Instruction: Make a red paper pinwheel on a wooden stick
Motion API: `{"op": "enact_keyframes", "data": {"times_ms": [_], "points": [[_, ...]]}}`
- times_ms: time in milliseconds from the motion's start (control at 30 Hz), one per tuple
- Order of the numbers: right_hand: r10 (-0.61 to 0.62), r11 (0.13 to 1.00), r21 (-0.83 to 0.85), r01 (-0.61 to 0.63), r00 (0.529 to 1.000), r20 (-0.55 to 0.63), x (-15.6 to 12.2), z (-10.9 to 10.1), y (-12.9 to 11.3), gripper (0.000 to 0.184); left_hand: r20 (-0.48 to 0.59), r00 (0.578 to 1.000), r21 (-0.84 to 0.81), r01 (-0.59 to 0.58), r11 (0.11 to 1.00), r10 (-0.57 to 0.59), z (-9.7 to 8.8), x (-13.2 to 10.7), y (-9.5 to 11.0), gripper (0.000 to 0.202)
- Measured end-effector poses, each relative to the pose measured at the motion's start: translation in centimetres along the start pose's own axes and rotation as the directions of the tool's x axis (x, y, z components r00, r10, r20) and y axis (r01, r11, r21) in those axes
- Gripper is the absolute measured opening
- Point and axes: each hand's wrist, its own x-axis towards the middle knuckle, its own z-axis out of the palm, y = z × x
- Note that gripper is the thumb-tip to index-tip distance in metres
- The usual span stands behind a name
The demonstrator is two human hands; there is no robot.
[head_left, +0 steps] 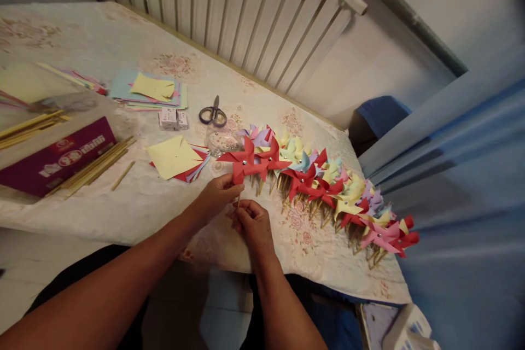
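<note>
Both my hands are at a red paper pinwheel (244,163) with a silver pin at its centre and a thin wooden stick. My left hand (223,190) is closed just under the paper blades, gripping the pinwheel. Lower down, my right hand (252,221) pinches the stick, most of which its fingers hide. Behind and to the right stands a long row of finished pinwheels (320,188) in red, yellow, pink, purple and light blue. Left of my hands lies a stack of cut paper squares (174,157), yellow on top. A clear bag of small pins (223,142) lies just beyond.
Scissors (213,115) lie near two small white boxes (173,119) and a pile of coloured paper (143,90). Wooden sticks (98,165) rest beside a purple box (61,156) at the left. A radiator (229,11) borders the flowered tablecloth (123,219); a blue curtain (463,191) hangs at right.
</note>
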Motion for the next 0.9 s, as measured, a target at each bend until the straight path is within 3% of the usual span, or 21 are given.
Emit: {"op": "enact_keyframes", "data": {"times_ms": [300,600,900], "points": [[-0.029,0.999,0.020,0.029,1.000,0.004,-0.1,-0.1,-0.4,0.012,0.159,0.987,-0.025,0.007,1.000,-0.003,-0.9,0.0,-0.3,0.030],[-0.041,0.999,0.008,0.041,0.999,0.020,-0.1,-0.4,-0.2,0.015,0.051,0.997,-0.014,-0.060,0.998,0.061,-1.7,0.1,0.0,0.027],[-0.021,0.999,-0.040,0.022,0.999,0.026,-0.2,0.0,-0.2,0.013,-0.015,0.994,-0.116,-0.113,0.987,0.112,-1.9,0.1,0.1,0.025]]}}
